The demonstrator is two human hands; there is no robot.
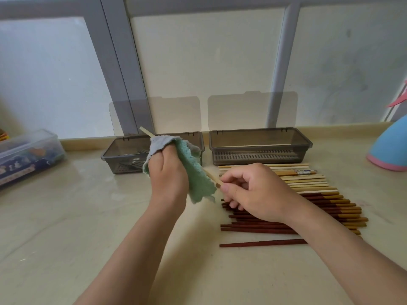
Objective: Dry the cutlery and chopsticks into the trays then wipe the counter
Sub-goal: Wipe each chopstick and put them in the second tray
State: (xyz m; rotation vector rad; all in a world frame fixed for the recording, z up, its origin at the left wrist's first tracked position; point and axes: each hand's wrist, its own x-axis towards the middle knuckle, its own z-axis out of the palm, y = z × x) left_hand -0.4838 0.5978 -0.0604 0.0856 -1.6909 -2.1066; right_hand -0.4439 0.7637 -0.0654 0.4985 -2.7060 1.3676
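Fork tray (110,158) sits just behind the left hand (168,175). That hand is clamped on the cloth (197,172), which wraps a chopstick (211,176); the far tip pokes out past the knuckles. The right hand (257,190) pinches the near end.

Risks:
- Cloth drag could pull the stick from that thin pinch.
- The right forearm crosses the pile (312,190); a brush may scatter it.

Second tray (259,149) lies beyond the right hand.

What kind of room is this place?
Probably a home kitchen: pale stone counter, rows of wooden chopsticks, smoky grey plastic tray holding metal forks, and a green cloth wiping one pale chopstick.
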